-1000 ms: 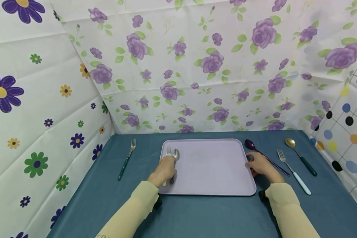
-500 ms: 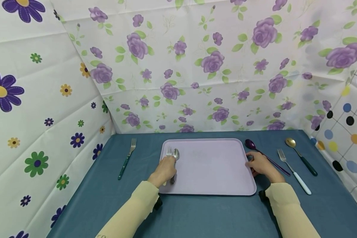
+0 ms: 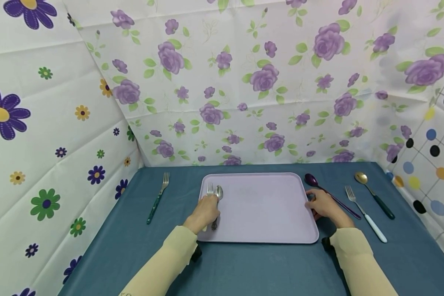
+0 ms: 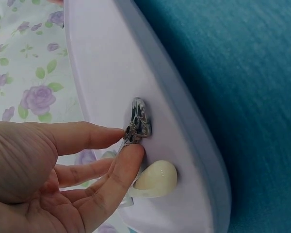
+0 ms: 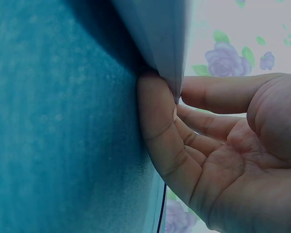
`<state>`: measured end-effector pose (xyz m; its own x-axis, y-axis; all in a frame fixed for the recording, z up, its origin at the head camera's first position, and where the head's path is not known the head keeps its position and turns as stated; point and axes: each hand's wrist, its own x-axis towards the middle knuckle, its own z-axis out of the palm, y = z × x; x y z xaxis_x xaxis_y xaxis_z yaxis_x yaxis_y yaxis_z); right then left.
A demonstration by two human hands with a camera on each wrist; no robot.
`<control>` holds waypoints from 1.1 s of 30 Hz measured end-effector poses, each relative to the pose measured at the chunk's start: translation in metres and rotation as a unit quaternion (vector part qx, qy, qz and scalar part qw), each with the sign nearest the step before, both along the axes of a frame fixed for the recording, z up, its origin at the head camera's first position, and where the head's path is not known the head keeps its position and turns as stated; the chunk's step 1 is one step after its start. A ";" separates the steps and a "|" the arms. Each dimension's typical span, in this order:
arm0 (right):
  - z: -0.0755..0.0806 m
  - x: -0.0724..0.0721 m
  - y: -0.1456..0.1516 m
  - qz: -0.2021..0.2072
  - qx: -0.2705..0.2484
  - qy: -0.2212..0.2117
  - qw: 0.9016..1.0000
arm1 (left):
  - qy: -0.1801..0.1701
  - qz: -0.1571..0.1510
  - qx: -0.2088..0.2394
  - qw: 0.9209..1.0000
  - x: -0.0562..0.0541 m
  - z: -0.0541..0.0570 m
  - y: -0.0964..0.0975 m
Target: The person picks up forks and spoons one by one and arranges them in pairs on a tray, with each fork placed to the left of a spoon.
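Unmoved hands (image 3: pixel 203 211), thumb-to-finger on spoon (image 3: pixel 220 191) and tray (image 3: pixel 268 209)

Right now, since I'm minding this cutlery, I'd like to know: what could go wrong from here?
The left hand pinches the silver spoon right beside the cream-handled fork, so lifting one might knock the other. The right hand grips the edge of the tray; if that tips, both pieces may slide. The purple spoon lies close to that hand and could get bumped.

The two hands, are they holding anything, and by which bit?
The left hand pinches the spoon by its handle; whether it grips the cream-handled fork too is unclear. The right hand holds the tray by its right edge.
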<state>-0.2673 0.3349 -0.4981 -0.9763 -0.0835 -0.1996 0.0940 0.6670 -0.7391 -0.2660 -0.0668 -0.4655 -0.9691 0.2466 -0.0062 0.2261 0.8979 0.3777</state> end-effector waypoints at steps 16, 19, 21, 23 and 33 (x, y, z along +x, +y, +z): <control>0.001 0.001 -0.001 -0.003 0.006 0.002 1.000 | 0.002 -0.010 0.004 1.000 -0.002 0.001 -0.002; 0.001 0.001 -0.001 -0.005 0.006 0.004 1.000 | 0.010 -0.011 0.009 1.000 -0.002 0.002 -0.003; 0.002 0.002 -0.001 -0.004 0.006 0.008 1.000 | 0.009 -0.009 0.014 1.000 -0.002 0.003 -0.003; 0.001 0.002 -0.001 -0.004 0.004 0.010 1.000 | -0.005 0.000 0.026 1.000 -0.001 0.005 -0.003; 0.002 0.003 -0.001 -0.001 0.000 0.010 1.000 | -0.005 0.017 0.056 0.998 -0.005 0.014 -0.012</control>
